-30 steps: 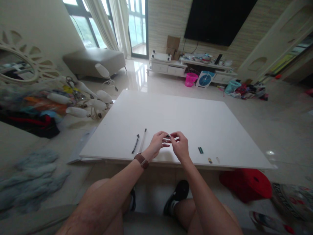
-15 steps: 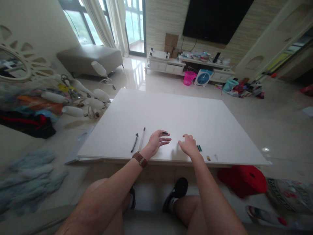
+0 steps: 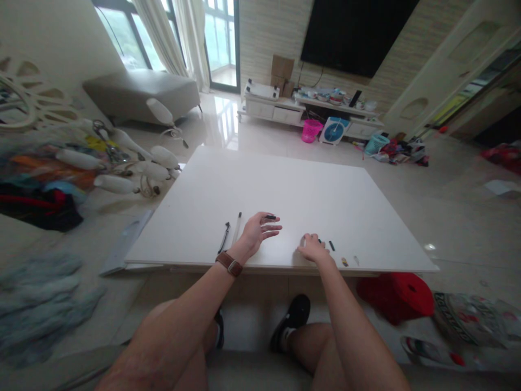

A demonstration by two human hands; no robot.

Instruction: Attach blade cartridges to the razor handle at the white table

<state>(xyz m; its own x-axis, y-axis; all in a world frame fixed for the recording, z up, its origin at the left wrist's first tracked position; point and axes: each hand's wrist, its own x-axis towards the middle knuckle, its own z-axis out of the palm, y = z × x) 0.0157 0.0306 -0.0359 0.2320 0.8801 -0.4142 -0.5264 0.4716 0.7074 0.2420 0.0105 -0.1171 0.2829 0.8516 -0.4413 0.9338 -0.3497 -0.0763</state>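
Note:
My left hand (image 3: 258, 232) hovers over the near part of the white board (image 3: 285, 190), pinching a tiny dark piece (image 3: 271, 217) between thumb and forefinger, the other fingers stretched out. My right hand (image 3: 312, 248) rests curled on the board to the right, its fingertips closed on a small dark piece (image 3: 320, 241) on the surface. Just beyond it lies another small dark piece (image 3: 331, 245). A black clip (image 3: 224, 237) and a thin pen tube (image 3: 236, 228) lie left of my left hand.
Two tiny bits (image 3: 344, 262) lie near the board's front right edge. A red stool (image 3: 396, 296) sits on the floor at right. White lamp parts (image 3: 134, 168) and cluttered cloth lie at left. A TV unit (image 3: 309, 111) stands far back. My knees are below.
My hands, joined together a second ago, have separated. The right hand moved right and down to the board by the small dark pieces. The left hand kept its tiny dark piece.

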